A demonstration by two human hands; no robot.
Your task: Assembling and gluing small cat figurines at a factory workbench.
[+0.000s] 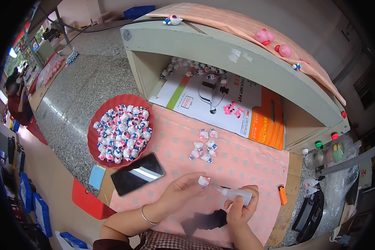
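My left hand (180, 192) pinches a small white and pink cat figurine (203, 181) just above the pink dotted cloth (241, 162). My right hand (240, 207) grips a small translucent squeeze bottle (236, 193), its thin nozzle pointing left at the figurine. A cluster of several similar figurines (205, 147) lies on the cloth just beyond my hands. A red bowl (95, 125) heaped with many more figurines stands to the left.
A black phone (137, 173) lies beside the bowl. An orange lighter (282, 194) rests at the cloth's right edge. A flat printed carton (221, 104) sits under a pale green shelf (237, 58) holding more figurines. Bottles (325, 152) stand at right. A person (16, 100) sits far left.
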